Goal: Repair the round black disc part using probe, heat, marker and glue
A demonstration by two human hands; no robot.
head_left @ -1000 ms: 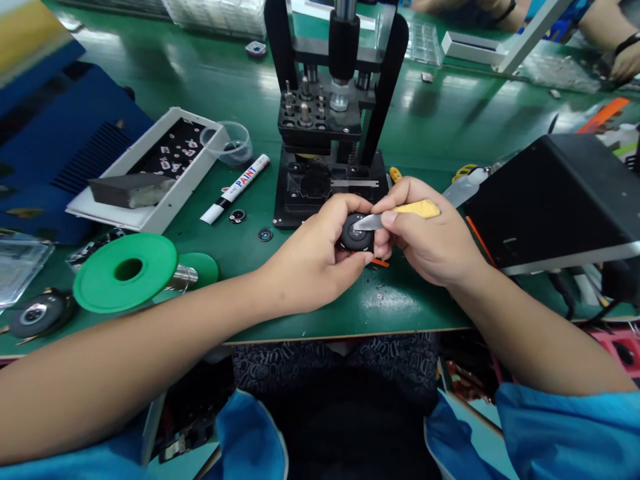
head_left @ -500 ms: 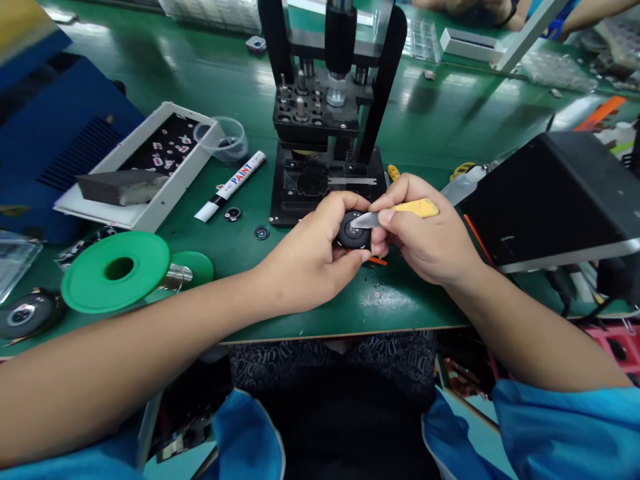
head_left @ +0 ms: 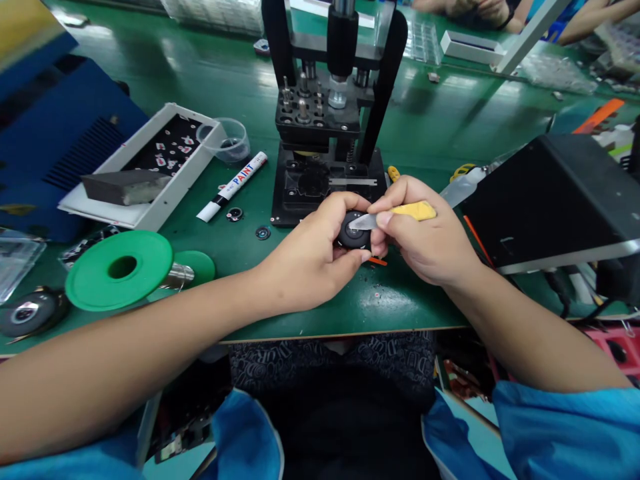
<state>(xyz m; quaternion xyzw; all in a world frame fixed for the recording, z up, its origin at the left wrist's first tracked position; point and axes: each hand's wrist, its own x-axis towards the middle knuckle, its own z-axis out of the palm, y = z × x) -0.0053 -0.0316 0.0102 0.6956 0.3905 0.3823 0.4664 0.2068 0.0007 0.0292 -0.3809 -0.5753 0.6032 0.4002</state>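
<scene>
My left hand [head_left: 313, 260] is closed around a round black watch case [head_left: 346, 237], thumb below and fingers above, with its back facing up. In my right hand [head_left: 430, 233] is a knife [head_left: 416, 211] with a yellow wrapped handle and a pale metal blade. The blade lies across the watch case, its tip over the round centre. Fingertips of the right hand also touch the case's right edge. Just behind the hands stands a black hand press [head_left: 317, 123], with a thin metal strip [head_left: 353, 182] on its base.
Left of the hands lie a paint marker [head_left: 233, 187], small round parts [head_left: 263, 233], a green solder spool [head_left: 83, 273] and a white tray [head_left: 165, 203] of tiny pieces. A black box-shaped device [head_left: 555, 200] stands right. Another person's hands [head_left: 493, 10] show across the bench.
The knife's blade and handle have shifted very slightly left over the watch case. Both hands keep their hold; the whole view has moved a little.
</scene>
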